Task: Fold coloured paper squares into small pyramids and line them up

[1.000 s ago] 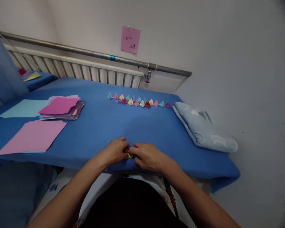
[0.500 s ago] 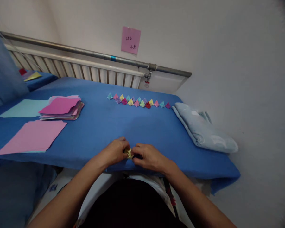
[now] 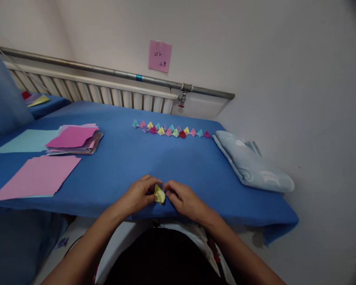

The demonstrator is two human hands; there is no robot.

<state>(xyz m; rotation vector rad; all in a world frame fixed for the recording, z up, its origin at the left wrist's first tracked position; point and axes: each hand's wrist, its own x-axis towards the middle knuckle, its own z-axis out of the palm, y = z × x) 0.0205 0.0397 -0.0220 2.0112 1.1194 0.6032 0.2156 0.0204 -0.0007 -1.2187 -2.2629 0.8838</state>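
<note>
A small folded yellow paper [image 3: 159, 194] is just above the near edge of the blue-covered table [image 3: 121, 158]. My left hand [image 3: 142, 193] holds it between thumb and fingers, from its left side. Just to its right is my right hand [image 3: 180, 198], its fingers curled and bent toward the paper; whether the fingertips touch it is hard to tell. Farther back, several small folded paper pieces [image 3: 168, 132] in many colours lie in two staggered rows.
At the left lie a stack of coloured paper [image 3: 72, 138], light blue sheets [image 3: 26, 141] and pink sheets [image 3: 37, 177]. A folded pale blue cloth [image 3: 252, 164] rests at the right. Behind the table are a radiator [image 3: 106, 95] and a metal pipe [image 3: 106, 72].
The yellow paper has been turned and shows more of its surface. My right hand's fingers have drawn back slightly from it. The view has shifted a little.
</note>
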